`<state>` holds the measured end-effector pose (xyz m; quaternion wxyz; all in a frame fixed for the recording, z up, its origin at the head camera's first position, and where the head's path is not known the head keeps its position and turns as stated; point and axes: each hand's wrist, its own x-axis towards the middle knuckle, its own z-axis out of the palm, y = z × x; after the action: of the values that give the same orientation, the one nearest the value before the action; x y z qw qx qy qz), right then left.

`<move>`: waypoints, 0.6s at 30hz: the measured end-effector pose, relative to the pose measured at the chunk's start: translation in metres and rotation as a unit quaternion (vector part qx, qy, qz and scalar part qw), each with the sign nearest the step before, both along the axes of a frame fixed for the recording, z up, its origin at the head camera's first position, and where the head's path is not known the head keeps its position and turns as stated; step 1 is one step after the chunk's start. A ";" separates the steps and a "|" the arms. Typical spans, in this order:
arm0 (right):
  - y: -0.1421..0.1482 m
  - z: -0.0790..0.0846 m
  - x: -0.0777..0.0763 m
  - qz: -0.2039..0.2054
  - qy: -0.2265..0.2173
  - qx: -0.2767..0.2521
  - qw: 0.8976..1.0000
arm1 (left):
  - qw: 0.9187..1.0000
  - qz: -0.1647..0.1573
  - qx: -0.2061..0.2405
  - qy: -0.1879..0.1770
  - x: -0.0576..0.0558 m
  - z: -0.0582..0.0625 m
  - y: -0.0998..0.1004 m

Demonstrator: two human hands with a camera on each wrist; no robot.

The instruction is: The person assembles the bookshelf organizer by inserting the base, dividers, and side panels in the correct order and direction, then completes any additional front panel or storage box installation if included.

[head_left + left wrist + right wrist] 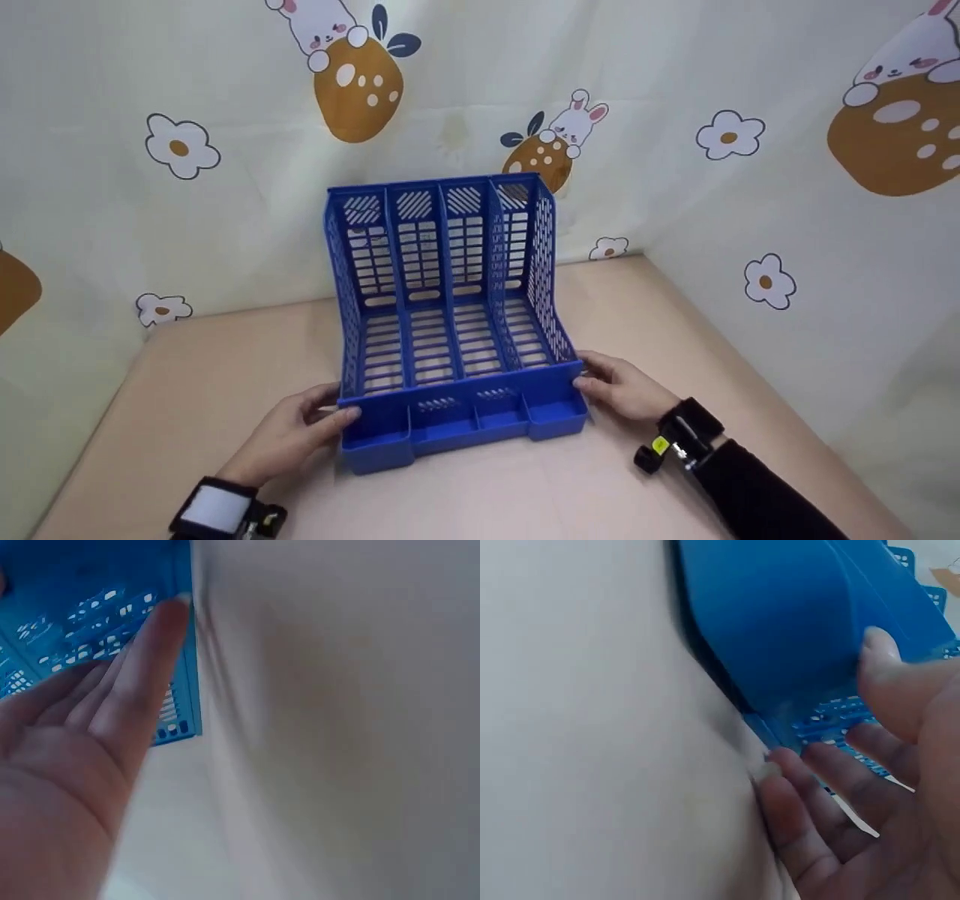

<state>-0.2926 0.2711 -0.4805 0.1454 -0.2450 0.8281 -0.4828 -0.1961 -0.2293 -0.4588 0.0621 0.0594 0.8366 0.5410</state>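
A blue plastic file organizer (465,379) stands upright on the table, its tall slots at the back and small open compartments along the front. My left hand (289,431) holds its front left corner, thumb over the front panel and fingers along the side wall. In the left wrist view, those fingers (142,675) lie against the slotted blue side. At the opposite front corner, my right hand (626,386) grips with the thumb on the front edge. The right wrist view shows the right thumb (881,660) on the blue wall and the other fingertips low by its base.
The peach-coloured table cover (225,360) spreads around the organizer. Behind and to the right hang pale curtains (247,135) printed with rabbits and flowers, close to the organizer's back. Each wrist wears a strapped camera mount (686,435).
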 end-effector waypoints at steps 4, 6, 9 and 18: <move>-0.012 -0.005 -0.019 -0.047 -0.007 -0.005 0.999 | 0.999 0.029 -0.012 0.010 -0.015 -0.002 0.002; -0.015 -0.008 -0.027 -0.071 -0.021 -0.022 0.997 | 0.999 0.039 -0.011 0.005 -0.021 -0.001 0.004; -0.019 -0.010 -0.035 -0.110 -0.041 -0.049 0.992 | 0.999 0.050 -0.009 0.011 -0.029 0.000 0.006; -0.027 -0.013 -0.039 -0.166 -0.056 -0.053 0.983 | 0.997 0.071 -0.019 0.024 -0.038 0.003 0.005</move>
<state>-0.3315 0.2442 -0.4934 0.0964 -0.0843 0.8209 -0.5565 -0.2345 -0.2241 -0.4562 0.0045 0.0117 0.8499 0.5268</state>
